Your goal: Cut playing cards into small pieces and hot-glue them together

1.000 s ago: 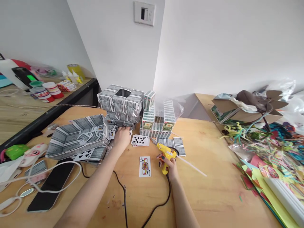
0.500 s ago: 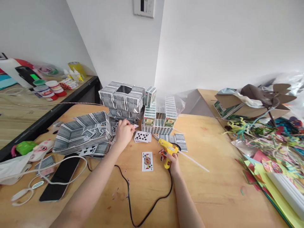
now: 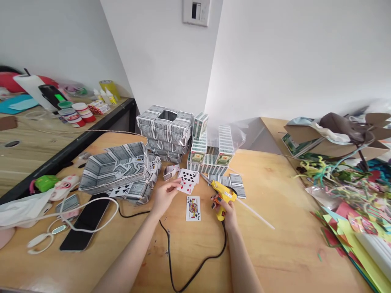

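The left hand [image 3: 166, 198] has its thumb and forefinger pinched on the left side of the red-pipped card [image 3: 185, 187], which lies to the right of that hand and slightly towards the surface's far edge. This card overlaps the black-pipped card [image 3: 190, 176] and sits well in from the surface's near edge; whether it is lifted or resting, I cannot tell, and the overlap leaves its long axis uncertain. The left hand is clearly the nearer one to it. The right hand [image 3: 225, 208] has its fingers wrapped around the grip of the yellow glue gun [image 3: 224, 192], above the middle of the surface. The gun's nozzle points towards the far-left corner, its tip just beside the right edge of the black-pipped card, and its body slants from there towards the near-right corner. The glue stick [image 3: 255, 213] carries on that same line from the gun's back end. Between the hands lies the face-up jack of spades [image 3: 193, 208], its long axis running from near edge to far edge; the right fingers are nearer to it than the left ones, and neither hand touches it.
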Motion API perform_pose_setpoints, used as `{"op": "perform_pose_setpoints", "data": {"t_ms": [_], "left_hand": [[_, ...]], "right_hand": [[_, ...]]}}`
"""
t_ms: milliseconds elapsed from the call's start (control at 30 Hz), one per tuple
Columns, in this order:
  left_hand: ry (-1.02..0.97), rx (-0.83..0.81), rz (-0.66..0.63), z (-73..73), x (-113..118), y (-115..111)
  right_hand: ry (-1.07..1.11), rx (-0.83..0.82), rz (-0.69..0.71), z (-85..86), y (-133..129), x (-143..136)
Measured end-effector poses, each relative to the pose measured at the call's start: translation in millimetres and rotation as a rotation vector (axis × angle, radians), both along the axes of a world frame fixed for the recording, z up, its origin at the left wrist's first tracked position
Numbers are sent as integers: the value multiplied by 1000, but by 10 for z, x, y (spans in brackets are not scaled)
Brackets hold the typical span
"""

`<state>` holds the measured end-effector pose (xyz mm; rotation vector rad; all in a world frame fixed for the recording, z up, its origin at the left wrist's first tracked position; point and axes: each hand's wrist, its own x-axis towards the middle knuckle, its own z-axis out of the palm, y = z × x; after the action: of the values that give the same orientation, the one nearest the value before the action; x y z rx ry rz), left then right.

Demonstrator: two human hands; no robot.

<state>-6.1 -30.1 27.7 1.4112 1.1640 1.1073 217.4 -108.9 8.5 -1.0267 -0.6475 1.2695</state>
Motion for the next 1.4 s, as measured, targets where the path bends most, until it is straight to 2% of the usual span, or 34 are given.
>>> {"op": "perform_pose_setpoints", "data": {"t_ms": [133, 233, 367, 467, 533, 567, 633, 700, 800, 933, 1167, 1400], "left_hand": [[-66, -143, 2, -85, 99, -59], [-32, -158, -32, -120, 181, -67], [-85, -159, -106, -193, 284, -70], [-47, -139, -9, -190, 347, -28], [65, -93, 76, -147, 391, 35], [131, -67, 78, -120, 419, 73], [223, -51, -29, -80, 489, 148], [232, -127, -168, -78, 576, 206], [175, -295, -220, -141, 691, 238], [119, -377, -215, -214, 732, 202], [-139, -630, -108, -122, 718, 127], [-258, -626, -42, -127, 776, 61]], "right_hand": [[-58, 28, 42, 36, 1, -24], [-14, 40, 56, 4, 28, -56], [-12, 9, 51, -34, 54, -96], [-6, 0, -21, -52, 56, -94], [17, 10, -70, -68, 58, -76], [26, 15, -83, -77, 60, -66], [27, 18, -86, -96, 66, -47], [16, 8, -83, -109, 72, -36], [22, -3, -70, -107, 75, -35], [31, -6, -55, -87, 69, -44], [21, -1, -61, -88, 72, -48], [15, -12, -61, -93, 53, -44]]}}
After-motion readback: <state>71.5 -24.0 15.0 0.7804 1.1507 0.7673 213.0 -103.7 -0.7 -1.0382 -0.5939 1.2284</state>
